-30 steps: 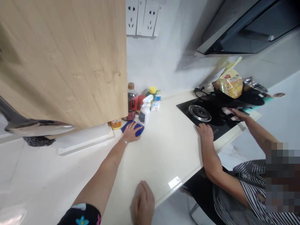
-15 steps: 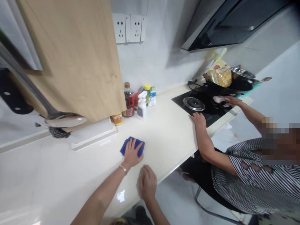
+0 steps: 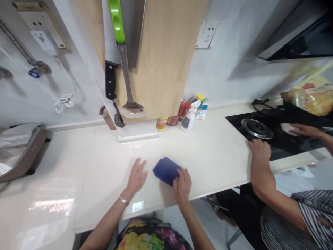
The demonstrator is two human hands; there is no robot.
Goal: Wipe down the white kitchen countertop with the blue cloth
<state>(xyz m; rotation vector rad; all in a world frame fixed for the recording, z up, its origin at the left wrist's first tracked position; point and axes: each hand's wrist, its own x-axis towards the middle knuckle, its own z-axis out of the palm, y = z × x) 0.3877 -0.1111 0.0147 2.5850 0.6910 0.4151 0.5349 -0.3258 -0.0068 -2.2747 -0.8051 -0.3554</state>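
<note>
A folded blue cloth [image 3: 166, 170] lies on the white counter [image 3: 215, 149] in front of me. My right hand [image 3: 182, 182] grips its right corner between thumb and fingers. To the left of the cloth, my left hand [image 3: 136, 177], with a bracelet at the wrist, is over the counter, slightly blurred, its fingers apart and nothing in it. A white spray bottle [image 3: 189, 119] stands by the wall beside an orange-labelled jar [image 3: 161, 124] and other bottles.
A wooden board [image 3: 166, 62] with hanging knives and a ladle [image 3: 132, 107] juts out above the counter. At the right, another person's hand wipes the black cooktop [image 3: 260, 139] with a pale cloth. A brown appliance [image 3: 26, 156] sits at the far left.
The view has swung left. My left hand has let go of the blue cloth and moved left of it. My right hand, empty before, has taken hold of the cloth's corner.
</note>
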